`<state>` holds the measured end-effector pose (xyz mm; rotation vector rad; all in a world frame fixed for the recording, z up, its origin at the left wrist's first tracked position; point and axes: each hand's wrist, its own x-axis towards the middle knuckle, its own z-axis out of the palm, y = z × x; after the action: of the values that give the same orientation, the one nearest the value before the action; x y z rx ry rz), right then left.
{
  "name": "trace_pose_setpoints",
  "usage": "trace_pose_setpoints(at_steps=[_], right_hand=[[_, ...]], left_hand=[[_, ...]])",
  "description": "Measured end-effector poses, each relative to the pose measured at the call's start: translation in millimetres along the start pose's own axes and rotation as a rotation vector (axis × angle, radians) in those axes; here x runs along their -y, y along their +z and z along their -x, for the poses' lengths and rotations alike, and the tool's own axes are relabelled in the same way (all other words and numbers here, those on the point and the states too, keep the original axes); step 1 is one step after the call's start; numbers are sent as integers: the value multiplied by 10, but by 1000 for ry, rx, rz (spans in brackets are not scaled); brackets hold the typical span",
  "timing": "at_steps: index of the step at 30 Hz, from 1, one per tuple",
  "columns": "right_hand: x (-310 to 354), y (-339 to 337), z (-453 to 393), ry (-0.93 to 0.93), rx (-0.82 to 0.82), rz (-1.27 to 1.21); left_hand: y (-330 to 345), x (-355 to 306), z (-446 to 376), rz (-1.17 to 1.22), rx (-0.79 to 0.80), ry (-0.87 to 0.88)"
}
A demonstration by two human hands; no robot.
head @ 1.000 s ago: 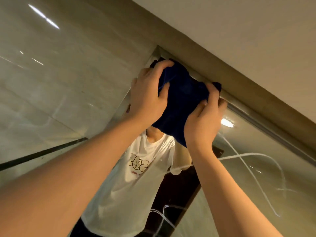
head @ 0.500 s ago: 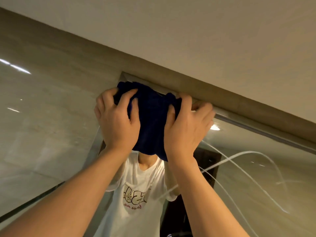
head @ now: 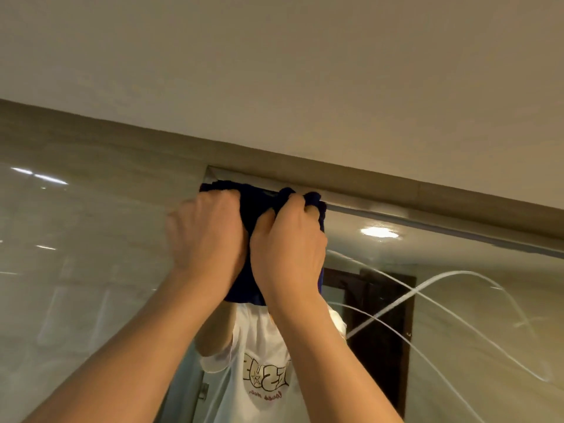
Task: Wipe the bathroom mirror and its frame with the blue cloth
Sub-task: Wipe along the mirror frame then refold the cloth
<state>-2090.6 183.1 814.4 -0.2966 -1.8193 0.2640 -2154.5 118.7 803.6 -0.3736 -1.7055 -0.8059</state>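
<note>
Pressing at the mirror's [head: 457, 300] top left corner, the left hand [head: 207, 236] lies curled over the blue cloth [head: 259, 206], the right hand [head: 287, 242] pinching its bunched upper edge against the frame [head: 381, 206]. Soft, light and limp, it probably handles best gathered into a wad under the palms.

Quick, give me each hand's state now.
Left hand: closed on the blue cloth.
Right hand: closed on the same cloth, fingers curled into it.
</note>
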Motion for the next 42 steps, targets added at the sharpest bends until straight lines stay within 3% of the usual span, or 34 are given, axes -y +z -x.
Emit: trace_pose_setpoints(at_steps=[4, 9, 12, 19, 25, 33, 37, 42], right_hand=[[-87, 88, -124, 65, -107, -230], [-467, 329, -69, -313, -430, 49], [-596, 413, -163, -379, -535, 126], [-651, 319, -166, -466, -444, 69], [-784, 211, -185, -497, -487, 73], [-1532, -380, -213, -370, -532, 139], [-1470, -311, -206, -354, -530, 113], [-1143, -66, -208, -407, -465, 99]], left_hand=[[185, -143, 109, 78, 31, 22], [492, -138, 198, 124, -172, 1], [535, -138, 192, 127, -257, 22], [635, -101, 276, 442, -448, 80], [722, -270, 304, 247, -398, 162], [745, -1143, 530, 404, -339, 293], [727, -999, 509, 358, -310, 316], [731, -608, 426, 306, -330, 218]])
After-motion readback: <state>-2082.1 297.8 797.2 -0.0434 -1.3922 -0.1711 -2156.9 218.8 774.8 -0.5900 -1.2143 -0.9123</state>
